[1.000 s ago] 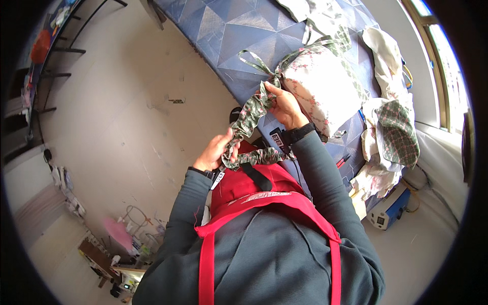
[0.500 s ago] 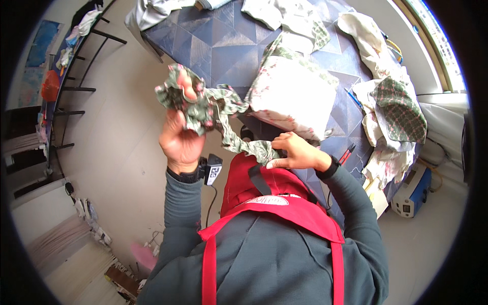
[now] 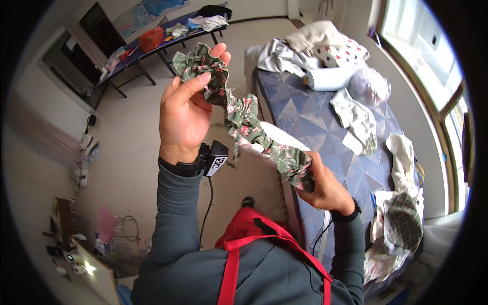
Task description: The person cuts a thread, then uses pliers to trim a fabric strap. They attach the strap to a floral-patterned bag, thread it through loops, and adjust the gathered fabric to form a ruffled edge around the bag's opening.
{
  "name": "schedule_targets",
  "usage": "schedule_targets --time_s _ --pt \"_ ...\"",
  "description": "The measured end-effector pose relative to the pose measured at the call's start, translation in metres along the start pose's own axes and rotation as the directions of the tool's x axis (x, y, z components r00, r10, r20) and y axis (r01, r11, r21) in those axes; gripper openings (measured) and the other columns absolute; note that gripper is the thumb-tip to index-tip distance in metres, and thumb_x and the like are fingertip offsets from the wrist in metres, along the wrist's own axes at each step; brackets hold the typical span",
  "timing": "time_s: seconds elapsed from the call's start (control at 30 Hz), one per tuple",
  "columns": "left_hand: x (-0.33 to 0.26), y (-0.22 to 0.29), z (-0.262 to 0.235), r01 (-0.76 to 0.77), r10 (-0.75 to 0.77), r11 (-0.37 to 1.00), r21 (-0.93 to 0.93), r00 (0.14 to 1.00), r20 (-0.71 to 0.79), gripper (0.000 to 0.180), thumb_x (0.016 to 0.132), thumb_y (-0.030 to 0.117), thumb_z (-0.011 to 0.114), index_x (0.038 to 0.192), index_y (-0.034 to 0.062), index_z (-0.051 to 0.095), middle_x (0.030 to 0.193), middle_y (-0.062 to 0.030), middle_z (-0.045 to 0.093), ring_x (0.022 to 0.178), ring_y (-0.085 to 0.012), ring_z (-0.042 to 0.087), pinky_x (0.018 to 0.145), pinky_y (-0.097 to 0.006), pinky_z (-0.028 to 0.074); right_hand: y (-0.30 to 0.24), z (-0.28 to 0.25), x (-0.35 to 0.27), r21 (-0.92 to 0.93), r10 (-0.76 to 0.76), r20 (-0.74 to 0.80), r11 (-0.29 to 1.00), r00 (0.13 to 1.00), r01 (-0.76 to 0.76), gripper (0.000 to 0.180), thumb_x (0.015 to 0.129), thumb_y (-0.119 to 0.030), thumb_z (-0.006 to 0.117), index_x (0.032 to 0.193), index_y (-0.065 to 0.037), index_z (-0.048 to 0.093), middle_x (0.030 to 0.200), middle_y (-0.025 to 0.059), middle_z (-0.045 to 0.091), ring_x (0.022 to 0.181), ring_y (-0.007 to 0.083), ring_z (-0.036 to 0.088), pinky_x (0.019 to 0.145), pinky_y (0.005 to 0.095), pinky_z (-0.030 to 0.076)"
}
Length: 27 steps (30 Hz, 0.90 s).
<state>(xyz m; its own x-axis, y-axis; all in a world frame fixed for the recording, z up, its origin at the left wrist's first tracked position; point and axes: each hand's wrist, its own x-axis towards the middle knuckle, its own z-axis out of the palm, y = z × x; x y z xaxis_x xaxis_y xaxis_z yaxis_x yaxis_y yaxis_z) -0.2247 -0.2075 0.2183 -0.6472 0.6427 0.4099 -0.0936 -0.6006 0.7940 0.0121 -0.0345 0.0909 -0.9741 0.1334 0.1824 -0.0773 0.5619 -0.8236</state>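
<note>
A gathered green strip of fabric with pink flowers (image 3: 247,122) stretches in the air between my two hands, over the floor and the table's near edge. My left hand (image 3: 188,109) is raised, with its bunched end gripped between thumb and fingers. Lower down and to the right, my right hand (image 3: 328,185) closes round the other end; its fingertips are partly hidden by the ruffles. Behind the strip shows white cloth (image 3: 284,136), partly covered, and I cannot tell whether it is joined to the strip. Loose threads stick out near the middle.
The blue patterned table (image 3: 300,109) on my right carries a pale blue roll (image 3: 330,79), a clear plastic bag (image 3: 369,86), a white cloth piece (image 3: 356,119) and a dark green checked cloth (image 3: 403,221). Another long table (image 3: 165,43) with cloths stands far left. A cable (image 3: 211,208) hangs from my left wrist.
My view has swung up toward the far end of the room. The strip has been lifted and stretched out between my hands; my right hand has moved right, away from my apron.
</note>
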Motion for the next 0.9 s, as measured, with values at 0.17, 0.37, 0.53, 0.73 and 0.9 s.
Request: schedule_targets --time_s 0.17,0.37,0.53,0.73,0.9 --pt "0.017 0.041 -0.080 0.037 -0.037 0.999 0.022 0.999 0.033 0.044 0.094 0.003 0.049 0.133 -0.0148 0.047 0.139 -0.0216 0.054 0.130 -0.0279 0.053 0.109 -0.036 0.044 -0.002 0.032 0.063 0.473 0.011 0.260 0.871 0.965 -0.138 0.033 0.098 -0.005 0.047 0.128 0.004 0.059 0.105 0.0092 0.064 0.100 0.0178 0.058 0.094 0.0316 0.044" --pt "0.004 0.030 -0.212 0.285 -0.334 0.927 -0.244 0.923 -0.190 0.026 0.098 0.012 0.052 0.114 -0.0081 0.052 0.120 -0.0276 0.061 0.114 -0.0396 0.062 0.095 -0.050 0.055 0.001 0.147 0.156 0.735 -0.154 0.423 0.634 0.893 -0.239 0.056 0.096 -0.042 0.061 0.130 0.003 0.057 0.096 0.0030 0.065 0.090 0.0124 0.058 0.084 0.0291 0.045" --pt "-0.016 0.048 -0.310 0.267 -0.378 0.896 -0.355 0.879 -0.292 0.035 0.097 0.012 0.049 0.122 -0.0121 0.052 0.126 -0.0282 0.060 0.122 -0.0375 0.057 0.102 -0.053 0.048 -0.018 0.230 0.228 0.698 -0.122 0.569 0.593 0.813 -0.400 0.057 0.088 -0.040 0.066 0.121 0.006 0.061 0.118 0.0202 0.065 0.106 0.0263 0.065 0.095 0.0348 0.047" --pt "-0.055 0.046 -0.349 0.378 -0.461 0.823 -0.424 0.881 -0.107 0.047 0.099 0.029 0.048 0.127 -0.0074 0.052 0.125 -0.0211 0.064 0.114 -0.0311 0.062 0.104 -0.042 0.047 -0.060 0.261 0.294 0.748 -0.172 0.521 0.563 0.836 -0.350 0.036 0.093 -0.023 0.065 0.116 0.005 0.063 0.102 0.0135 0.071 0.097 0.0216 0.066 0.092 0.0335 0.049" --pt "-0.056 0.047 -0.377 0.309 -0.376 0.808 -0.502 0.926 -0.035 0.035 0.100 0.026 0.050 0.118 -0.0031 0.058 0.115 -0.0159 0.066 0.108 -0.0263 0.063 0.098 -0.040 0.049 -0.060 0.267 0.325 0.491 0.023 0.515 0.811 0.857 -0.317 0.034 0.095 -0.031 0.066 0.103 0.001 0.071 0.097 0.0063 0.072 0.089 0.0141 0.063 0.083 0.0291 0.047"
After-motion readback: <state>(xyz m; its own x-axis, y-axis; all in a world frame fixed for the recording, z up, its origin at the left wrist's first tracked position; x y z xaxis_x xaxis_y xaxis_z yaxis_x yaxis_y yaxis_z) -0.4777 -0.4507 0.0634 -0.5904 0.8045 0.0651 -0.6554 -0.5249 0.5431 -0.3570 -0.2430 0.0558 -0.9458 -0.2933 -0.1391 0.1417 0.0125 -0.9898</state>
